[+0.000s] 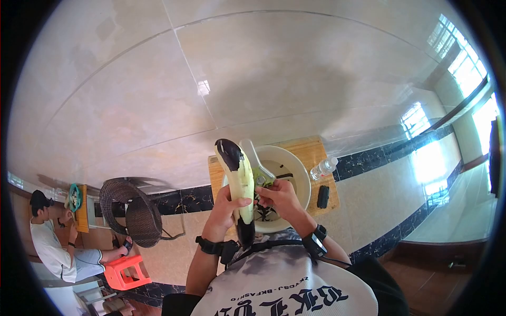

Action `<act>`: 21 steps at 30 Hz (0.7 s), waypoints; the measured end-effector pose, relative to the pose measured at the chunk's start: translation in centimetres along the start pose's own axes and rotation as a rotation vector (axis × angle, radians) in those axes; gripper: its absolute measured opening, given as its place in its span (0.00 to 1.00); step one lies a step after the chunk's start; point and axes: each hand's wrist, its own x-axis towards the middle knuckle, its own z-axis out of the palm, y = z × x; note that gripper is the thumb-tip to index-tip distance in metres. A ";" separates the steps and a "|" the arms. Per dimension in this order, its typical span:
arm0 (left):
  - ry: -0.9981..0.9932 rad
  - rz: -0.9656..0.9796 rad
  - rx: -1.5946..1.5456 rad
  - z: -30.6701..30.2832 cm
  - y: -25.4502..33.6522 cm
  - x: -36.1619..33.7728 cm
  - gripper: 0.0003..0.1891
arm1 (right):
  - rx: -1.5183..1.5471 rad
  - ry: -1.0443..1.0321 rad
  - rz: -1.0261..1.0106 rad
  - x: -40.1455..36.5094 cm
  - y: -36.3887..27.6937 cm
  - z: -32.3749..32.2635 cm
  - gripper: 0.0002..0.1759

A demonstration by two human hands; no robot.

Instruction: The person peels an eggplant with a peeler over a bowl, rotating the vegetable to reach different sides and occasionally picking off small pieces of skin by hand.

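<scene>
My left hand [227,208] is wrapped round the middle of a long eggplant [243,184], held upright. Pale flesh shows along most of its length, with dark skin left at both ends. Just to its right is a peeler [251,155] with a pale handle pointing up and a greenish head. The thumb and fingers of my right hand [282,199] are closed at the peeler's head; what exactly they pinch there is partly hidden. Below both hands, a white basin [301,181] contains dark strips of peel.
A wooden table [311,148] bears the basin, a clear plastic bottle [324,167] and a black case [322,197]. To the left stand a brown wicker chair [143,224] and a red stool [126,274]. A person [55,237] sits at the far left by a teal basket [73,197].
</scene>
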 end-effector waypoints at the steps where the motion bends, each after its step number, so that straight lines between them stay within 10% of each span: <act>1: 0.011 0.008 -0.005 0.1 0.1 0.0 0.27 | 0.006 -0.011 -0.024 0.2 0.3 -0.1 0.14; 21: 0.028 -0.013 -0.023 -0.7 -0.6 0.0 0.32 | 0.158 -0.077 -0.012 -0.4 0.3 -0.6 0.11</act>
